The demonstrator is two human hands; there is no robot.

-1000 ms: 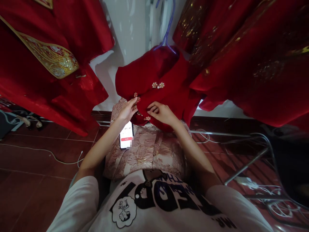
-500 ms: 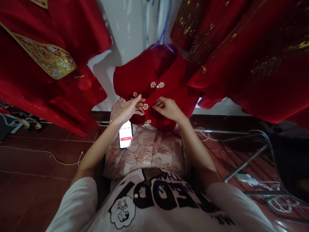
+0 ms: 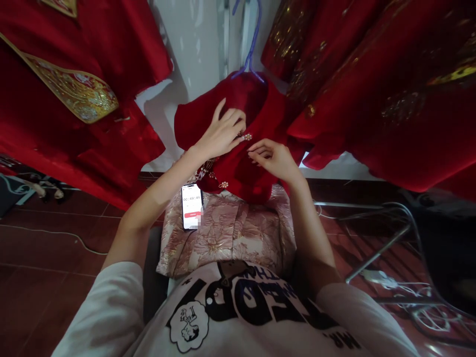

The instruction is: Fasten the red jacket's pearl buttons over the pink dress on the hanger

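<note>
A red velvety garment (image 3: pixel 243 171) hangs in front of me on a purple hanger (image 3: pixel 251 52). Jewelled, flower-shaped fasteners run down its front. My left hand (image 3: pixel 223 133) lies over the chest, its thumb and forefinger pinched at the upper flower fastener (image 3: pixel 247 137) and its little finger raised. Just right and below, my right hand (image 3: pixel 274 157) is close to the cloth with bent fingers drawn together; whatever they hold is too small to make out. A lower flower fastener (image 3: pixel 223 185) shows near the hem.
Pink brocade cloth (image 3: pixel 238 233) covers my lap, with a phone (image 3: pixel 192 207) showing a timer on it. Red embroidered garments hang at left (image 3: pixel 122 54) and right (image 3: pixel 357 94). A metal-framed chair (image 3: pixel 379 253) and white cables (image 3: pixel 431 315) are at right.
My left hand has moved up and right, from the lower fastener to the upper one. The right hand has shifted right and slightly up. The garment's lower left front has folded.
</note>
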